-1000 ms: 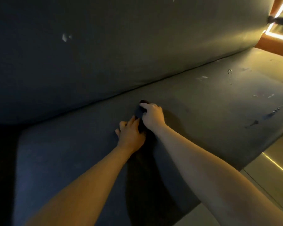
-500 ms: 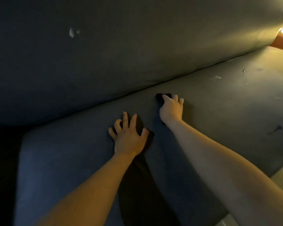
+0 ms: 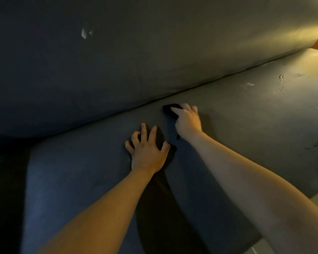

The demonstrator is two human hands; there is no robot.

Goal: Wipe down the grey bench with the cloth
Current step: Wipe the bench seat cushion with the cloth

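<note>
Far on the seat, by the backrest seam (image 3: 117, 115): right hand (image 3: 188, 121) grips the dark cloth (image 3: 170, 109), pressed to the grey bench (image 3: 246, 129). Left hand (image 3: 148, 150) lies flat, fingers (image 3: 152, 134) spread, holding nothing. Cloth looks soft, light, limp; hold it bunched under the fingers.

The table (image 3: 246, 125) is plain dark grey with pale scuffs, the cloth (image 3: 169, 110) black, the backrest (image 3: 154, 52) grey with white chips.
</note>
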